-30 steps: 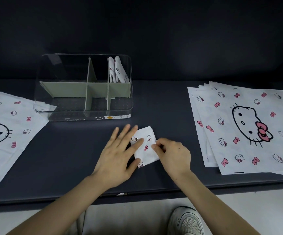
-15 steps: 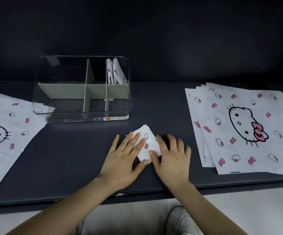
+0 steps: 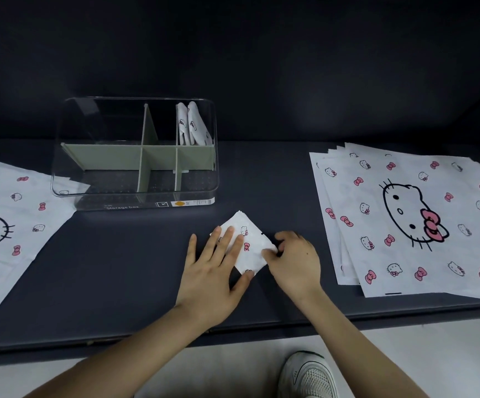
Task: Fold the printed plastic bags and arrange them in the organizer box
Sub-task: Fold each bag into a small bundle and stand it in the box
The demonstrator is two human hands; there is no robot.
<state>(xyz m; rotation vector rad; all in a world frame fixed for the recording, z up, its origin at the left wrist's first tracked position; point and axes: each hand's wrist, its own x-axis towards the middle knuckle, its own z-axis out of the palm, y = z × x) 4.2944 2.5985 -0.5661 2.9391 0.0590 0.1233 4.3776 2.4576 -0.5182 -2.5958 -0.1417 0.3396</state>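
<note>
Fold in progress: folded bag held at the near-middle of the bench.

On the bench (image 3: pixel 118 268), flat printed bags are stacked at the right edge (image 3: pixel 405 225) and more lie at the left edge (image 3: pixel 3 225). The organizer box (image 3: pixel 118 201) stands towards the far edge, left of centre, with two folded packets (image 3: pixel 192 124) upright in its far-right compartment. The left hand (image 3: pixel 213 271) is laid flat, fingers straight and spread, pressing the left part of the folded bag (image 3: pixel 251 248). The right hand (image 3: pixel 296 259) is curled, and the bag's right corner appears to be pinched. The bag lies as a diamond, one corner pointed at the box. It is nearly square, so no long axis can be told. Risk, as judged: the slick plastic may spring open if pressure is eased before the crease sets, and a loose packet may not stand in a compartment.
</note>
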